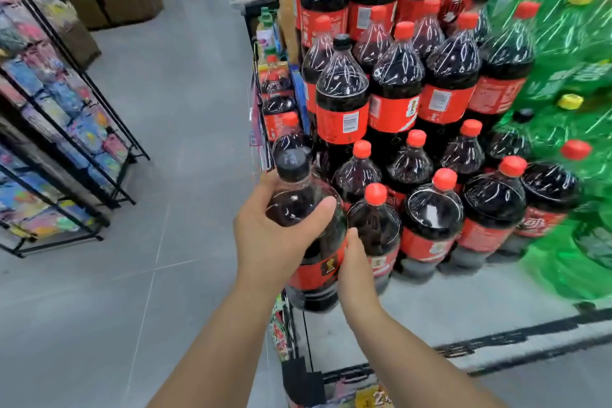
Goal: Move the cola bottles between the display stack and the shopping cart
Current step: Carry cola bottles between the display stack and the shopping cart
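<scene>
Left hand: fingers and thumb curled round the sloping shoulder, just under the cap, of a large clear plastic cola bottle with a black cap and a red label.
Right hand: gripping the same bottle lower down, at its red label, thumb pointing up.
Held bottle: off the ledge, at the front-left corner of the tiered display stack of red-capped cola bottles, just beside its lowest row.
Stack base: pale ledge.
Right of stack: green plastic soda bottles with yellow caps.
Left: black wire rack of colourful packets on the grey tiled floor.
</scene>
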`<state>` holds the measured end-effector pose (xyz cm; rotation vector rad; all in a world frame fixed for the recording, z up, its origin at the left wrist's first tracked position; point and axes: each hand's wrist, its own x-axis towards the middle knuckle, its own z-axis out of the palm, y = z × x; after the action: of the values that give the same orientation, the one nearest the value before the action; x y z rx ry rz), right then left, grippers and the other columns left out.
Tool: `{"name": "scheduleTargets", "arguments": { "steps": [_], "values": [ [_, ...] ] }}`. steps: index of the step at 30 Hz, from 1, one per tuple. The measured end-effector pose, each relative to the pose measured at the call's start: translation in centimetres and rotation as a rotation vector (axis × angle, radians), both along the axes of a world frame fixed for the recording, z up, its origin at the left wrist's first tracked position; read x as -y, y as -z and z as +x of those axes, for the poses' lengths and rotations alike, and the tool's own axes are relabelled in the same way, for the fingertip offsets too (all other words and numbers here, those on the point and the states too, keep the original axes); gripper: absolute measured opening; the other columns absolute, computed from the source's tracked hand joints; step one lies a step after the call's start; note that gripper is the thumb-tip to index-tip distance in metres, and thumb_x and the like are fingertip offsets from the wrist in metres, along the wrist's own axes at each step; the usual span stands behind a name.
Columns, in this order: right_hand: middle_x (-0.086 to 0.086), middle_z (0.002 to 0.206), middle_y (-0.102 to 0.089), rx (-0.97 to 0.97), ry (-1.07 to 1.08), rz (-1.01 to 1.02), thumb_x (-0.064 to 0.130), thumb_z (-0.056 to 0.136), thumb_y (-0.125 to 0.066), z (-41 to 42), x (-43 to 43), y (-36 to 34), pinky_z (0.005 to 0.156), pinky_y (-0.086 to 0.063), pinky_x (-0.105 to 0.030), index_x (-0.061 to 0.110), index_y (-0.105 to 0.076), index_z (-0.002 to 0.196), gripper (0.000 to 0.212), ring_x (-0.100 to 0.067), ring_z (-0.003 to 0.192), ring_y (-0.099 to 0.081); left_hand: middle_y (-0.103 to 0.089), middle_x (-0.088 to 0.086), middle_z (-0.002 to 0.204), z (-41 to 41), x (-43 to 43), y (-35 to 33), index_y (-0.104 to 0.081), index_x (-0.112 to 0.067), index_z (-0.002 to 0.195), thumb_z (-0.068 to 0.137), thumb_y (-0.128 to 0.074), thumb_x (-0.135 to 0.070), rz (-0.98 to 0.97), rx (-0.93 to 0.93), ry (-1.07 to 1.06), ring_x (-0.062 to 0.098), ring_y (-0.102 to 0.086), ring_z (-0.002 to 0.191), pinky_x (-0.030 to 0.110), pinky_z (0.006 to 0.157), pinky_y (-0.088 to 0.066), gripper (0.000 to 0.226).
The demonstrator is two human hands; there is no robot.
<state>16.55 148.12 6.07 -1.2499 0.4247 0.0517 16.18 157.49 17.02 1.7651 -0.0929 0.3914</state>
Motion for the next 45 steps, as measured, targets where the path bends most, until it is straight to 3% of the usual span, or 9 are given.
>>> {"name": "scheduleTargets", "arguments": {
  "steps": [3,6,11,17,20,30,34,39,45],
  "values": [
    [0.000,0.123,-0.065,-0.220,-0.013,0.062,0.058,0.097,-0.027,-0.2,-0.2,1.2,0.106,-0.041,-0.042,0.026,-0.064,0.118,0.054,-0.021,0.115,-0.057,-0.073,-0.013,0.089,0.6,0.2,2.1,-0.069,-0.026,0.100,0.062,-0.081,-0.040,0.005,-0.022,0.009,0.002,-0.069,0.084,0.013,0.073,-0.051,0.042],
    [0.001,0.117,-0.066,-0.298,0.001,0.147,0.059,0.097,-0.028,-0.1,-0.3,2.1,0.093,-0.048,-0.036,0.027,-0.060,0.122,0.052,-0.017,0.106,-0.061,-0.073,-0.010,0.092,1.4,0.2,4.0,-0.069,-0.020,0.102,0.063,-0.082,-0.034,0.010,-0.063,0.005,0.004,-0.069,0.086,0.020,0.079,-0.054,0.043],
    [0.018,0.080,-0.075,-0.257,0.054,0.332,0.056,0.095,-0.038,-0.2,-0.4,4.4,0.056,-0.053,-0.018,0.033,-0.066,0.101,0.037,0.002,0.072,-0.070,-0.074,-0.010,0.093,2.3,0.5,6.7,-0.068,-0.029,0.101,0.062,-0.082,-0.037,0.006,-0.093,0.062,0.006,-0.070,0.090,0.024,0.082,-0.055,0.043],
    [0.017,0.081,-0.075,-0.233,0.109,0.397,0.046,0.098,-0.039,0.0,-0.3,6.5,0.052,-0.052,-0.015,0.032,-0.066,0.101,0.030,0.005,0.071,-0.069,-0.072,-0.012,0.095,3.3,0.4,10.1,-0.067,-0.032,0.102,0.062,-0.080,-0.045,0.021,-0.089,0.073,0.007,-0.069,0.092,0.018,0.080,-0.052,0.044],
    [0.012,0.088,-0.076,-0.238,0.107,0.420,0.040,0.098,-0.040,-0.2,0.0,7.4,0.058,-0.052,-0.017,0.028,-0.068,0.106,0.031,0.002,0.076,-0.070,-0.072,-0.008,0.095,3.7,0.3,11.7,-0.067,-0.027,0.101,0.064,-0.080,-0.045,0.034,-0.087,0.070,0.011,-0.069,0.093,0.028,0.085,-0.054,0.043],
    [0.007,0.102,-0.075,-0.235,0.098,0.344,0.029,0.093,-0.048,-0.2,0.4,8.2,0.091,-0.045,-0.031,0.022,-0.071,0.105,0.027,-0.009,0.101,-0.064,-0.070,-0.017,0.098,5.1,0.0,13.9,-0.063,-0.041,0.103,0.065,-0.080,-0.048,0.083,-0.045,0.061,0.004,-0.067,0.095,0.018,0.084,-0.051,0.042],
    [0.003,0.110,-0.073,-0.244,0.074,0.318,0.030,0.095,-0.047,-0.2,0.7,7.8,0.103,-0.042,-0.037,0.019,-0.069,0.113,0.030,-0.014,0.112,-0.061,-0.062,-0.017,0.109,5.2,-0.3,13.9,-0.057,-0.044,0.110,0.065,-0.077,-0.056,0.178,-0.131,0.114,0.002,-0.062,0.103,0.027,0.090,-0.052,0.051],
    [0.006,0.105,-0.074,-0.212,0.025,0.250,0.027,0.096,-0.047,-0.6,1.5,6.3,0.084,-0.047,-0.026,0.020,-0.069,0.110,0.027,-0.008,0.101,-0.066,-0.046,-0.016,0.125,4.6,-0.6,12.6,-0.046,-0.040,0.125,0.069,-0.061,-0.068,0.356,-0.216,0.141,-0.003,-0.044,0.116,0.013,0.095,-0.034,0.065],
    [0.004,0.098,-0.071,-0.146,-0.015,-0.128,0.027,0.094,-0.049,-1.3,3.6,3.7,0.085,-0.052,-0.034,0.021,-0.067,0.096,0.019,-0.015,0.097,-0.064,-0.033,0.000,0.140,2.1,-0.1,10.3,-0.033,-0.021,0.144,0.084,-0.067,-0.045,0.382,-0.282,0.055,0.009,-0.037,0.127,0.025,0.104,-0.030,0.073]
  ]
}}
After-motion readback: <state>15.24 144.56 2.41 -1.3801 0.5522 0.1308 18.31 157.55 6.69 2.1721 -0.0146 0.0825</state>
